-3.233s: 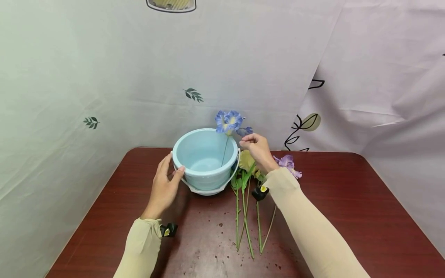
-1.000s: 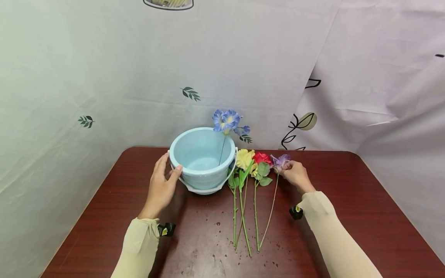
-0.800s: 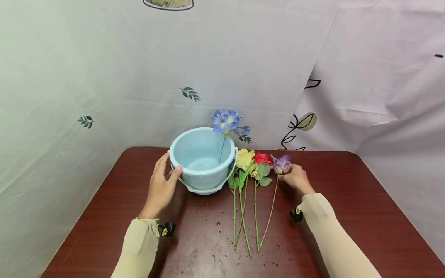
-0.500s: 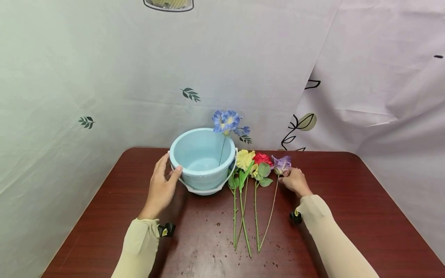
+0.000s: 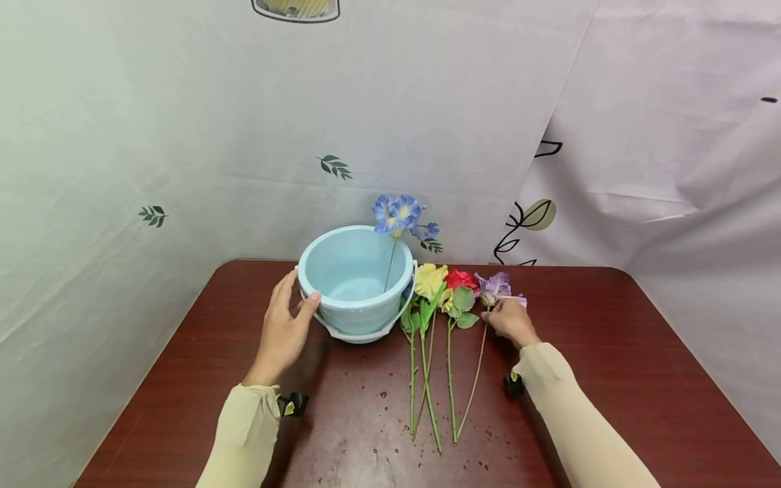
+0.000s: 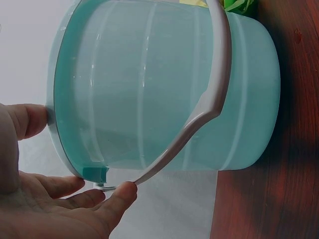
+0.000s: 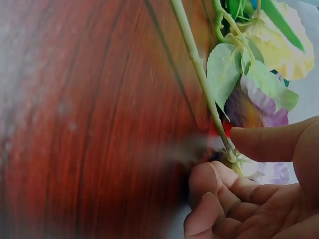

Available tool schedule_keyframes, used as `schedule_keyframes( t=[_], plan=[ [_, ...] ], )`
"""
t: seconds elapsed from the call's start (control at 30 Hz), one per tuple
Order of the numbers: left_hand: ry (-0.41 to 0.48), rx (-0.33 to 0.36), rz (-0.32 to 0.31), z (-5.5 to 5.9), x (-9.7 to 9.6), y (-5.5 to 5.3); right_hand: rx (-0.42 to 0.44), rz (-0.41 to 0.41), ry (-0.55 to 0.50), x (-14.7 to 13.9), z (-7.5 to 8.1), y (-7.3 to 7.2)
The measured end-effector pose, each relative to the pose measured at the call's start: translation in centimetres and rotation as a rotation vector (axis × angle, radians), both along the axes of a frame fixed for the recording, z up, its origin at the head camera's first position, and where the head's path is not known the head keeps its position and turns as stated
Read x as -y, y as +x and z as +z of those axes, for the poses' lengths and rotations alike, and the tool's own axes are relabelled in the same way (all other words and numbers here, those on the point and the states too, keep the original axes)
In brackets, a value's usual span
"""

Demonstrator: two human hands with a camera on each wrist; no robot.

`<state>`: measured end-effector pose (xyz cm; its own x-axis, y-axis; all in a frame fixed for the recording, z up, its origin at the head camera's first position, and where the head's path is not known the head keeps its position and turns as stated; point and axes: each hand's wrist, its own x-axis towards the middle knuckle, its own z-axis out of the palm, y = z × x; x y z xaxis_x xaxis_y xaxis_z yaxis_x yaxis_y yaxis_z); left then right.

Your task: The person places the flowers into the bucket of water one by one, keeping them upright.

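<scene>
A light blue bucket (image 5: 356, 313) stands on the table, with a blue iris (image 5: 398, 213) leaning upright inside against its right rim. My left hand (image 5: 285, 329) rests on the bucket's left side. In the left wrist view, its thumb touches the rim and its fingertips lie near the hinge of the white handle (image 6: 219, 74). To the right lies a purple flower (image 5: 493, 288). My right hand (image 5: 512, 322) holds its stem (image 7: 202, 74) just below the bloom, between thumb and curled fingers. The purple bloom is partly hidden behind the fingers in the right wrist view.
Beside the bucket lie a yellow flower (image 5: 430, 279) and a red rose (image 5: 460, 278) with green leaves (image 5: 466, 319). Several stems point toward the near edge of the dark red table (image 5: 610, 379). Water drops dot the wood. A patterned cloth (image 5: 244, 135) hangs behind.
My right hand has gone from beside the blue iris to the purple flower, then slid slightly down and left to its stem. The left hand stays at the bucket.
</scene>
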<state>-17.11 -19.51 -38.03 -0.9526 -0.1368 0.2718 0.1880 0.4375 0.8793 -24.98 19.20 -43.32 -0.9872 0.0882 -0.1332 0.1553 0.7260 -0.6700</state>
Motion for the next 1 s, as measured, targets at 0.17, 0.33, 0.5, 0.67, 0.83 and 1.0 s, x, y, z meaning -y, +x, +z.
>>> schedule_keyframes(
  t=[0.17,0.33,0.5,0.67,0.83,1.0],
  plan=[
    [0.010,-0.004,-0.009,0.0,0.0,0.1,-0.013,0.026,-0.035,0.3,-0.1,0.0],
    [0.022,-0.013,-0.013,0.0,0.0,0.1,-0.020,0.024,-0.054,0.3,-0.1,0.0],
    [0.027,-0.017,-0.011,0.0,0.0,0.0,-0.010,-0.011,-0.102,0.2,-0.1,-0.1],
    [0.013,-0.010,-0.005,0.0,0.1,0.1,0.031,-0.062,-0.181,0.2,0.2,-0.2],
    [0.012,-0.013,-0.002,0.0,0.0,0.0,0.035,-0.095,-0.192,0.2,1.0,-0.2],
    [0.009,-0.011,-0.001,0.0,0.0,0.0,0.001,-0.108,-0.198,0.0,1.8,-0.3]
  ],
)
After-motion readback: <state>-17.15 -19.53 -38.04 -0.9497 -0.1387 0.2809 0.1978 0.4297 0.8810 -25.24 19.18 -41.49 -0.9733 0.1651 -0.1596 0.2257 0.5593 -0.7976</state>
